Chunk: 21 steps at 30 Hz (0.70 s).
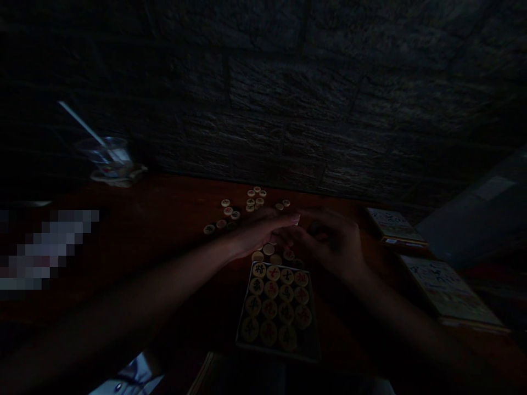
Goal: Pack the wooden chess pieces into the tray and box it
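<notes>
Game pieces point(270, 289) in an open box point(308, 341), loose pieces point(226, 203) beyond it

Light is weak, but the pieces are readable as round, flat discs of a pale wood colour. On each upper face in the box stands one Chinese character, some in black and some in red. The box is shallow, with thin walls, and it lies on the reddish-brown table point(177, 192) at the side near the person. Inside, the discs make one layer: three full rows of four, then a nearest row of three, so the near right corner shows a dark gap.

Beyond the box the loose discs are scattered toward the stone wall point(267, 115). Some of them show a character — others, just past the far edge of the box, look plain on top.

The left hand point(262, 230) stretches over these loose discs, its thumb pointing to the right. The right hand point(340, 241) has bent fingers, and its fingertips come close to the left thumb. Something small and pale shows there — I cannot tell if it is a disc, or whether either hand holds anything.

At the left stands a clear cup point(107, 154) with a straw point(80, 119); at the right lie two flat packages point(450, 291).
</notes>
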Tool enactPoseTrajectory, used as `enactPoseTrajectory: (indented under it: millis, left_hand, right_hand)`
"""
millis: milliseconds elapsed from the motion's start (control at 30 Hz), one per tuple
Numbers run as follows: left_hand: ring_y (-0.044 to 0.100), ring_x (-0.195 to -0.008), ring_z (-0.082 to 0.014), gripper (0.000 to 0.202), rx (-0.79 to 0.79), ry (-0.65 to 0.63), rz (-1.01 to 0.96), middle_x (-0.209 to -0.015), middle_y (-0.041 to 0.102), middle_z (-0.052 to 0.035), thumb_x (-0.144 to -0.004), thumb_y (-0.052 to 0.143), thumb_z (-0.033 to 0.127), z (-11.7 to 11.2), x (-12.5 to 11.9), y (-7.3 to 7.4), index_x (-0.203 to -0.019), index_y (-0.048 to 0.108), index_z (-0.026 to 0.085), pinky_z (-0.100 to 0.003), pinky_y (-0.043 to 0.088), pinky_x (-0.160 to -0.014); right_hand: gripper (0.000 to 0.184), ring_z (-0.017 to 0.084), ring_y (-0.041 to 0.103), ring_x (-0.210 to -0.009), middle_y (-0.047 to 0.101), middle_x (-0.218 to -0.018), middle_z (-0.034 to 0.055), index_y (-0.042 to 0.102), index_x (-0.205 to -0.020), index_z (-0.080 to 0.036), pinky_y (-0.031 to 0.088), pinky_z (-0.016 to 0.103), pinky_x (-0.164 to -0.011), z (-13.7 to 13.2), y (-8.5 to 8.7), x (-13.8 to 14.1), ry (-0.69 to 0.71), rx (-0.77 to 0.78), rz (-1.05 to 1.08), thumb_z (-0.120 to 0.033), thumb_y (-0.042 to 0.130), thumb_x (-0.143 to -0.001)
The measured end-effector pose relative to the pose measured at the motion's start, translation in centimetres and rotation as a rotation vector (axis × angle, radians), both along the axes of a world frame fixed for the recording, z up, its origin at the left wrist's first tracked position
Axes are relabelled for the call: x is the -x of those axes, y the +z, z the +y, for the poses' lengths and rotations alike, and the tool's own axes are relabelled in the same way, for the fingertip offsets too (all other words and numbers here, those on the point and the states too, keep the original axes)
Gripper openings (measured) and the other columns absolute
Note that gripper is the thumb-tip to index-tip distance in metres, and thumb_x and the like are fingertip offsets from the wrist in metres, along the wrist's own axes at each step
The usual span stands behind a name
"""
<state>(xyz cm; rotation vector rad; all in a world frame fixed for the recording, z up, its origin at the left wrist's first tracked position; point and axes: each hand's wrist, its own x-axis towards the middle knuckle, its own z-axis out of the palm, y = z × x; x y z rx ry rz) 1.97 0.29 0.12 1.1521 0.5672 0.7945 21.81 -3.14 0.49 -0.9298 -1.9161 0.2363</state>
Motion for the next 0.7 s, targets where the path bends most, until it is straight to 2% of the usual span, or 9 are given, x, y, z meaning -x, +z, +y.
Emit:
enactPoseTrajectory:
  millis: [67, 200, 300, 433, 600, 700]
  left_hand:
    - [0.068, -0.066, -0.0129, 0.041, -0.011, 0.001, -0.006, -0.077, 0.074, -0.0079, -0.08, 0.086, 0.05, 0.02, -0.04, -0.1, -0.084, 0.077, 0.01, -0.026, 0.054, -0.063]
    - [0.068, -0.07, -0.0124, 0.032, -0.019, -0.005, 0.02, -0.084, 0.075, -0.0071, -0.08, 0.088, 0.038, 0.04, -0.01, -0.16, -0.094, 0.077, 0.011, -0.026, 0.054, -0.067]
    - [0.069, -0.071, -0.0129, 0.034, -0.004, -0.013, 0.034, -0.086, 0.075, -0.0075, -0.08, 0.088, 0.037, 0.07, 0.05, -0.17, -0.099, 0.077, 0.01, -0.027, 0.055, -0.068]
    - [0.067, -0.07, -0.0133, 0.034, -0.007, -0.017, 0.0, -0.083, 0.073, -0.0074, -0.083, 0.085, 0.042, 0.08, 0.01, -0.27, -0.094, 0.077, 0.01, -0.028, 0.054, -0.067]
    - [0.067, -0.073, -0.0121, 0.025, -0.049, -0.004, 0.003, -0.088, 0.074, -0.0066, -0.083, 0.085, 0.032, -0.08, 0.0, -0.11, -0.096, 0.077, 0.012, -0.026, 0.053, -0.068]
    - [0.068, -0.075, -0.0118, 0.021, -0.044, -0.001, -0.016, -0.089, 0.074, -0.0056, -0.081, 0.085, 0.026, -0.24, 0.07, 0.17, -0.096, 0.078, 0.012, -0.026, 0.053, -0.069]
  right_hand:
    - [0.028, 0.013, 0.067, -0.064, 0.078, -0.097, 0.0052, 0.078, -0.118, -0.021, 0.053, 0.025, -0.056, 0.05, 0.04, 0.04, 0.008, -0.01, 0.005, -0.028, 0.079, -0.091]
    - [0.029, 0.013, 0.065, -0.063, 0.076, -0.09, 0.0034, 0.077, -0.12, -0.021, 0.053, 0.025, -0.057, 0.18, -0.02, 0.03, 0.046, -0.013, -0.018, -0.028, 0.078, -0.091]
    - [0.025, 0.012, 0.063, -0.062, 0.076, -0.091, 0.0031, 0.078, -0.117, -0.022, 0.052, 0.025, -0.057, 0.19, -0.06, 0.01, 0.049, -0.022, -0.022, -0.027, 0.077, -0.093]
    - [0.024, 0.011, 0.062, -0.062, 0.075, -0.091, 0.0024, 0.078, -0.115, -0.022, 0.052, 0.024, -0.057, 0.1, -0.02, 0.07, 0.053, -0.044, -0.005, -0.026, 0.079, -0.091]
    - [0.031, 0.011, 0.065, -0.065, 0.075, -0.096, 0.0033, 0.077, -0.121, -0.022, 0.054, 0.025, -0.059, 0.24, -0.06, 0.0, 0.094, -0.031, -0.01, -0.022, 0.079, -0.09]
    - [0.029, 0.011, 0.065, -0.066, 0.077, -0.102, 0.0042, 0.078, -0.12, -0.024, 0.055, 0.026, -0.061, 0.33, -0.17, -0.16, 0.09, -0.021, -0.02, -0.024, 0.077, -0.092]
